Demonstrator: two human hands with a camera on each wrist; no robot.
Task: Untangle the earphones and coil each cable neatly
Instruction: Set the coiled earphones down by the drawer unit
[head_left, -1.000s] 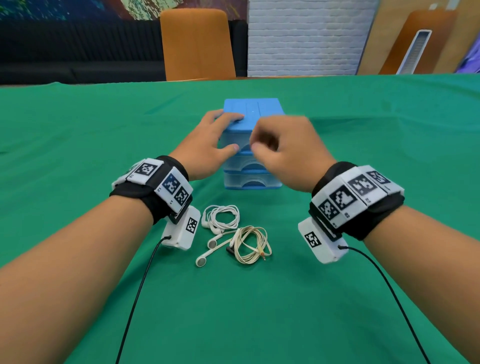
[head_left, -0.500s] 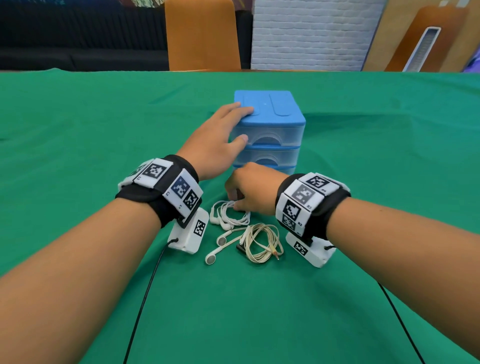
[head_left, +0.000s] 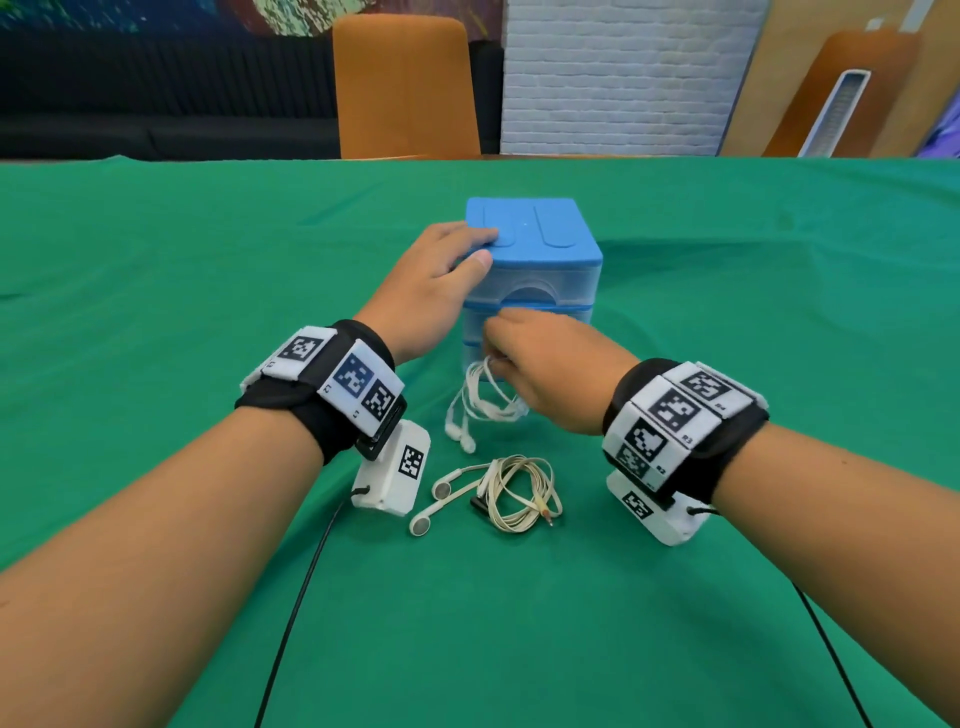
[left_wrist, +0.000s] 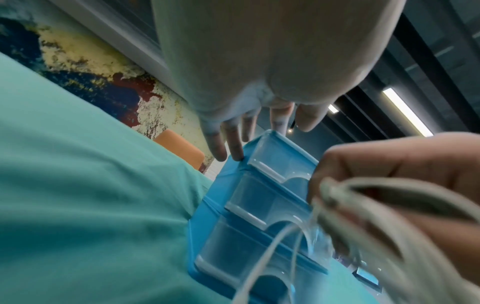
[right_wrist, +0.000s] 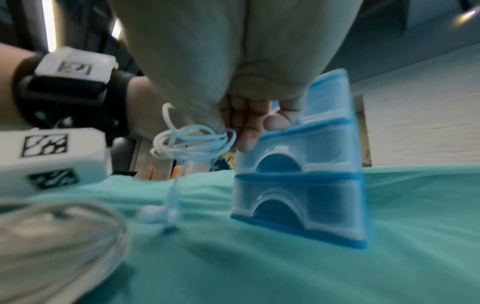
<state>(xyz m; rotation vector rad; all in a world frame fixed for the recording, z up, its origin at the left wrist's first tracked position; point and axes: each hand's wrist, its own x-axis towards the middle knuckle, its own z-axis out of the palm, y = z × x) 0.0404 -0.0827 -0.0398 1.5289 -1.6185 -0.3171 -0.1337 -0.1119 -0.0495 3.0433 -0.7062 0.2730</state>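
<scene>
My right hand (head_left: 540, 371) pinches a coiled white earphone cable (head_left: 485, 397) and holds it lifted just in front of the blue drawer box (head_left: 535, 244); its earbuds (head_left: 460, 436) dangle near the cloth. The same white earphone coil (right_wrist: 192, 142) hangs from my fingers (right_wrist: 246, 131) in the right wrist view. A second, cream earphone set (head_left: 511, 491) lies coiled on the green cloth, its two earbuds (head_left: 431, 506) stretched to the left. My left hand (head_left: 441, 275) rests with straight fingers on the box's top left edge, its fingers (left_wrist: 233, 144) touching the lid.
The blue three-drawer box (right_wrist: 306, 164) stands mid-table with all drawers closed. Green cloth (head_left: 208, 260) covers the whole table. An orange chair (head_left: 405, 83) stands behind the far edge. Black camera leads (head_left: 296, 613) trail from both wrists towards me.
My right hand came down from the box front to the white earphones, took hold of the coil and lifted it off the cloth. The left hand stayed on the box.
</scene>
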